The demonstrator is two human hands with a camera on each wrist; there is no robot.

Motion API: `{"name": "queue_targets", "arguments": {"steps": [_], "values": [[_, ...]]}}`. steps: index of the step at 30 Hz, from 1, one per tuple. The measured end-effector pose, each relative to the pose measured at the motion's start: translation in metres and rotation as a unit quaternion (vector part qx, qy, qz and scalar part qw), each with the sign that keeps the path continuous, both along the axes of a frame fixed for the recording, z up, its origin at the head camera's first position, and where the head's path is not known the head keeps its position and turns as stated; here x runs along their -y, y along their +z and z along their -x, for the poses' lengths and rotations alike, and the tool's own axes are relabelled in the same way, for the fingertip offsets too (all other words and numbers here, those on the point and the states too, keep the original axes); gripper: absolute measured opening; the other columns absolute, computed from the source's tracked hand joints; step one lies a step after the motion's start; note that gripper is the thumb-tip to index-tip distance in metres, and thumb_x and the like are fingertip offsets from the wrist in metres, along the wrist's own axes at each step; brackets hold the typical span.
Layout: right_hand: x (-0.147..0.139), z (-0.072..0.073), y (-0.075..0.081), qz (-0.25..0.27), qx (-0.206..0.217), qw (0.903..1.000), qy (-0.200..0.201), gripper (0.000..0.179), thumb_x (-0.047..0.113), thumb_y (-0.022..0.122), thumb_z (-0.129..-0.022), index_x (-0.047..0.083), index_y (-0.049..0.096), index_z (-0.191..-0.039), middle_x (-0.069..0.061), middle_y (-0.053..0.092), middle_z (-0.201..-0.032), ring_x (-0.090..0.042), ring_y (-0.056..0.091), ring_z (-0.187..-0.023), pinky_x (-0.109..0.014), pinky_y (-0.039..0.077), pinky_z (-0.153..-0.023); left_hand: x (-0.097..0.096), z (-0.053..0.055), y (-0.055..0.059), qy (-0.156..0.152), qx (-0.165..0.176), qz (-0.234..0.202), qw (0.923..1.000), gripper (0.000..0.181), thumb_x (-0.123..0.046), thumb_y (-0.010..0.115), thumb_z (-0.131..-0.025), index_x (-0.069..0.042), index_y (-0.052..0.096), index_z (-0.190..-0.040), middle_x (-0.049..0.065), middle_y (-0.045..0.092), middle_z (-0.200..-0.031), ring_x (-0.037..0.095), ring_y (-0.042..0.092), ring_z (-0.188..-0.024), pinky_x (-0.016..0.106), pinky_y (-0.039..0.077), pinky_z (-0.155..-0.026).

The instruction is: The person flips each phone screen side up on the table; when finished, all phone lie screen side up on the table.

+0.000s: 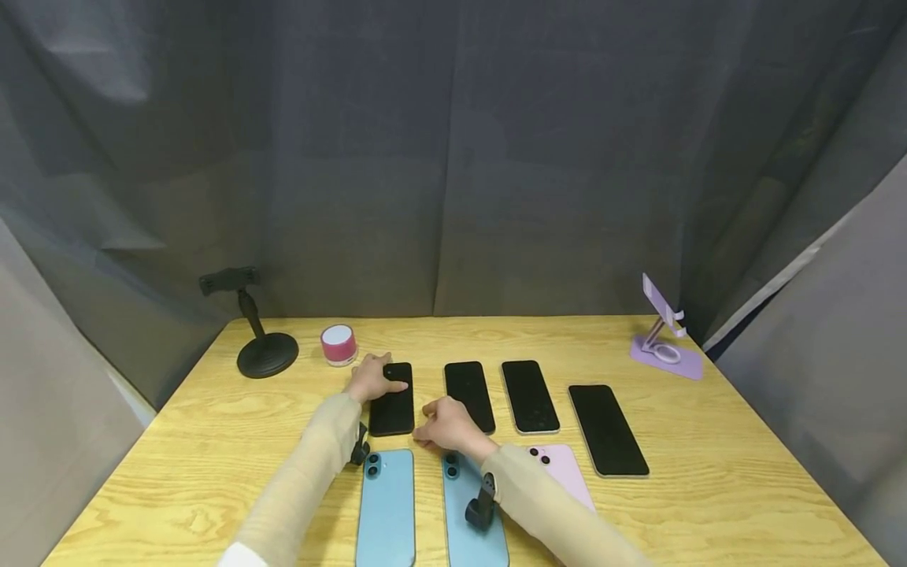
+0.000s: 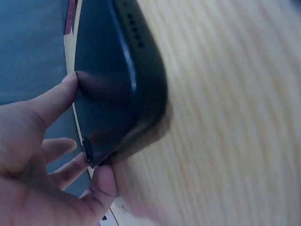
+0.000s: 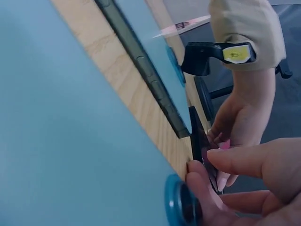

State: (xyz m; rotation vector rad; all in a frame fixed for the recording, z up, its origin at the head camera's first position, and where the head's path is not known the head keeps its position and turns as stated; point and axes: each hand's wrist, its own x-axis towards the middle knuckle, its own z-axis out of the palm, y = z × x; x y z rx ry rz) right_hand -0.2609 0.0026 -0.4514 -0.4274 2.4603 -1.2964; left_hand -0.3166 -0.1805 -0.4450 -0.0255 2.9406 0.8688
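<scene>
A black phone lies screen up at the left of the back row. My left hand grips its far end, thumb over the screen and fingers at the edge. In the left wrist view, the phone shows its end with small speaker holes towards the camera. Beside the phone's near right corner is my right hand, loosely bent, its fingertips right at the edge. Thumb and forefinger of the right hand stand slightly apart in the right wrist view. Below lie two blue phones, backs up, one partly covered by my right wrist.
Three more black phones, screen up, continue the row rightwards. A pink phone lies partly under my right forearm. Behind stand a black phone stand, a pink cylinder with a white top and a purple phone stand. Grey curtains enclose the table.
</scene>
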Motion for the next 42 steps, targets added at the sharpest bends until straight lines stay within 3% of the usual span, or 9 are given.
{"name": "queue_targets", "arguments": {"steps": [6, 10, 15, 19, 24, 28, 32, 36, 42], "values": [[0.004, 0.001, -0.002, -0.037, -0.044, 0.9984, 0.0, 0.057, 0.009, 0.077, -0.079, -0.012, 0.054, -0.127, 0.002, 0.054, -0.047, -0.006, 0.042, -0.037, -0.019, 0.036, -0.044, -0.005, -0.001, -0.002, 0.025, 0.003, -0.001, 0.9997, 0.084, -0.033, 0.078, -0.08, 0.011, 0.038, -0.14, 0.03, 0.04, -0.133, 0.043, 0.049, -0.113, 0.053, 0.043, -0.101], [0.006, 0.001, -0.003, -0.045, -0.051, 0.9977, 0.001, 0.059, 0.007, 0.077, -0.078, -0.013, 0.053, -0.128, 0.006, 0.042, -0.043, -0.006, 0.032, -0.034, -0.019, 0.027, -0.04, -0.004, 0.001, -0.006, 0.043, -0.003, -0.016, 0.9989, 0.075, -0.032, 0.077, -0.081, 0.015, 0.045, -0.129, 0.031, 0.043, -0.124, 0.036, 0.052, -0.1, 0.048, 0.048, -0.097], [0.009, 0.001, -0.002, -0.046, -0.048, 0.9978, -0.005, 0.059, 0.005, 0.078, -0.077, -0.013, 0.053, -0.127, 0.005, 0.042, -0.043, -0.007, 0.034, -0.034, -0.018, 0.026, -0.037, 0.001, 0.003, -0.01, 0.053, -0.012, -0.026, 0.9982, 0.064, -0.03, 0.074, -0.085, 0.017, 0.048, -0.121, 0.031, 0.048, -0.118, 0.035, 0.052, -0.099, 0.047, 0.049, -0.094], [0.012, 0.002, -0.002, -0.051, -0.045, 0.9976, -0.014, 0.056, 0.005, 0.079, -0.076, -0.013, 0.055, -0.124, 0.001, 0.047, -0.049, -0.009, 0.041, -0.038, -0.019, 0.033, -0.039, 0.004, 0.005, -0.012, 0.056, -0.015, -0.042, 0.9975, 0.057, -0.03, 0.071, -0.086, 0.016, 0.054, -0.115, 0.03, 0.053, -0.114, 0.036, 0.052, -0.101, 0.047, 0.048, -0.092], [0.015, 0.002, -0.002, -0.064, -0.056, 0.9962, -0.014, 0.039, 0.006, 0.081, -0.075, -0.009, 0.065, -0.108, -0.003, 0.051, -0.061, -0.013, 0.047, -0.047, -0.022, 0.038, -0.044, 0.006, 0.006, -0.012, 0.066, -0.016, -0.057, 0.9961, 0.051, -0.03, 0.068, -0.088, 0.014, 0.059, -0.112, 0.027, 0.059, -0.113, 0.037, 0.055, -0.106, 0.047, 0.049, -0.092], [0.016, 0.003, -0.003, -0.079, -0.069, 0.9944, -0.012, 0.025, 0.008, 0.082, -0.075, -0.004, 0.066, -0.09, -0.002, 0.04, -0.058, -0.014, 0.041, -0.047, -0.022, 0.033, -0.043, 0.008, 0.006, -0.011, 0.071, -0.017, -0.086, 0.9936, 0.038, -0.031, 0.069, -0.087, 0.006, 0.061, -0.088, 0.015, 0.058, -0.085, 0.026, 0.053, -0.081, 0.032, 0.048, -0.071], [0.017, 0.003, -0.003, -0.081, -0.066, 0.9944, -0.012, 0.026, 0.008, 0.082, -0.074, -0.005, 0.066, -0.09, -0.004, 0.04, -0.062, -0.015, 0.04, -0.048, -0.022, 0.032, -0.042, 0.01, 0.006, -0.012, 0.084, -0.009, -0.124, 0.9887, 0.038, -0.032, 0.07, -0.085, -0.007, 0.047, -0.07, 0.002, 0.039, -0.07, 0.016, 0.037, -0.067, 0.023, 0.03, -0.056], [0.018, 0.003, -0.002, -0.085, -0.059, 0.9945, -0.011, 0.034, 0.008, 0.083, -0.074, -0.008, 0.067, -0.099, -0.008, 0.045, -0.07, -0.019, 0.045, -0.057, -0.024, 0.035, -0.046, 0.01, 0.005, -0.011, 0.096, -0.001, -0.134, 0.9863, 0.036, -0.031, 0.071, -0.085, -0.002, 0.051, -0.08, 0.007, 0.045, -0.078, 0.019, 0.042, -0.073, 0.025, 0.035, -0.061], [0.017, 0.005, -0.002, -0.101, -0.065, 0.9927, -0.004, 0.055, 0.01, 0.083, -0.074, -0.011, 0.061, -0.119, -0.014, 0.056, -0.091, -0.024, 0.047, -0.077, -0.031, 0.043, -0.064, 0.008, 0.004, -0.01, 0.099, -0.012, -0.126, 0.9871, 0.04, -0.026, 0.074, -0.082, 0.005, 0.051, -0.092, 0.012, 0.05, -0.086, 0.022, 0.045, -0.077, 0.03, 0.042, -0.069]]}}
